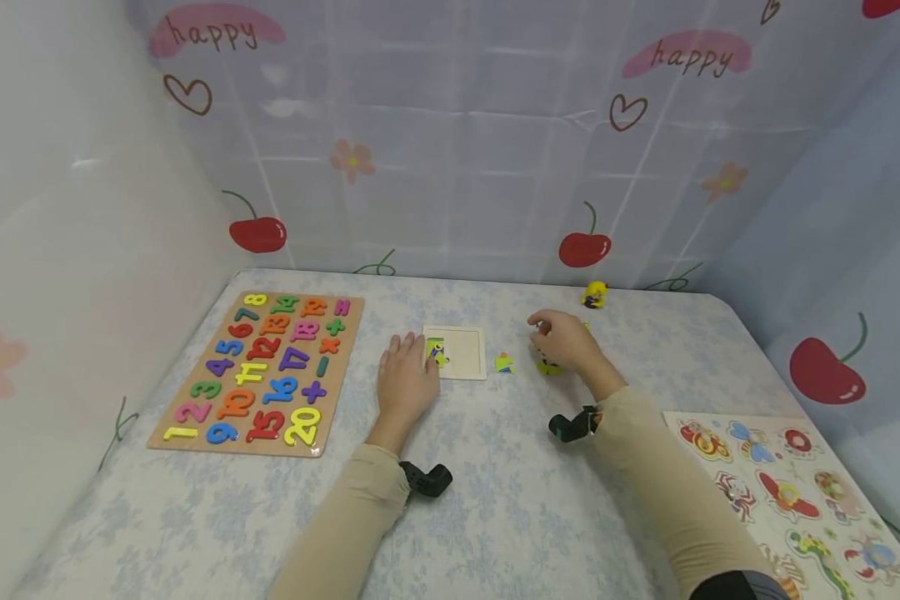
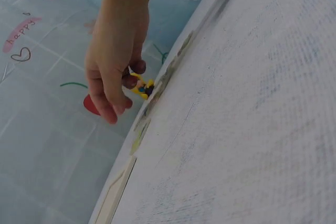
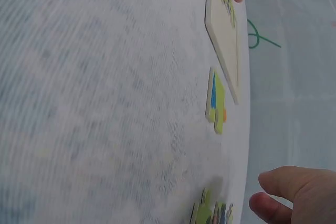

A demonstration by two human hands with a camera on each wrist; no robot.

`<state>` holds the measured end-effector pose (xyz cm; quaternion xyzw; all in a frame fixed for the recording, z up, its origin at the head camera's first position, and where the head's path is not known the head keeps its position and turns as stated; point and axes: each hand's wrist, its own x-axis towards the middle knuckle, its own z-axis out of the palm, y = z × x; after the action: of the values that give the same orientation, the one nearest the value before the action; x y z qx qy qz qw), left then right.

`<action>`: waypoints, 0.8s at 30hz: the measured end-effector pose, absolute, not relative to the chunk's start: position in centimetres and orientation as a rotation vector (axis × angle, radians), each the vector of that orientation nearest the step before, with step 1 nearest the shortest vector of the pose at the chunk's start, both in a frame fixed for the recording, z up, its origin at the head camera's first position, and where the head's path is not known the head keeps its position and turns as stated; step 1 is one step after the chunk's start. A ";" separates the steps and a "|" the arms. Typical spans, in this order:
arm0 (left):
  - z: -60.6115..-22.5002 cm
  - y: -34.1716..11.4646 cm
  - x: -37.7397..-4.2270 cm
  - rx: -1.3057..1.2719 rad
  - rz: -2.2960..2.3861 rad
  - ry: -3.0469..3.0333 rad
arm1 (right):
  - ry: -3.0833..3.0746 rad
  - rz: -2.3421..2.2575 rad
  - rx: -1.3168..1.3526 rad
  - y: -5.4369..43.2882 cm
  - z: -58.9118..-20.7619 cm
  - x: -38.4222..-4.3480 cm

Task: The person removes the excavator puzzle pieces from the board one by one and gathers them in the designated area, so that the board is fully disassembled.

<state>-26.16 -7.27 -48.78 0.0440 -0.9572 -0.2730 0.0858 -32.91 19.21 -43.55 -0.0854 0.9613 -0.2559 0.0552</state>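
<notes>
My left hand (image 1: 407,379) rests with straight fingers on the left edge of a small pale wooden puzzle tray (image 1: 467,350). Inside the tray, at its left side, lies a green puzzle piece (image 1: 437,353) with a printed picture. A loose green puzzle piece (image 1: 504,363) with blue and orange parts lies just right of the tray. My right hand (image 1: 573,343) hovers over several more loose puzzle pieces (image 3: 203,212), its fingers loosely bent and nothing visible between them. It partly hides those pieces in the head view.
A wooden number board (image 1: 228,383) with coloured numerals lies on the left. At the back right stands a small yellow figurine (image 1: 594,294). A board of insect pictures (image 1: 757,467) lies at the right front, partly under my right sleeve. A printed curtain (image 1: 450,167) hangs behind the table.
</notes>
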 end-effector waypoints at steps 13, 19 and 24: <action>-48.6 -7.3 -26.1 0.172 -0.789 -2.873 | 2.846 -0.805 -0.458 11.0 -43.9 -32.9; -48.6 -7.3 -26.1 0.160 -0.773 -2.857 | 2.831 -0.741 -0.577 8.1 -44.3 -33.0; -48.7 -7.4 -26.2 0.154 -0.765 -2.845 | 2.811 -0.735 -0.602 6.9 -44.5 -33.0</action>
<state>-26.16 -7.40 -48.68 0.0520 -0.9600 -0.2582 0.0955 -32.97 6.91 -44.50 -0.2019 0.9438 -0.2466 0.0870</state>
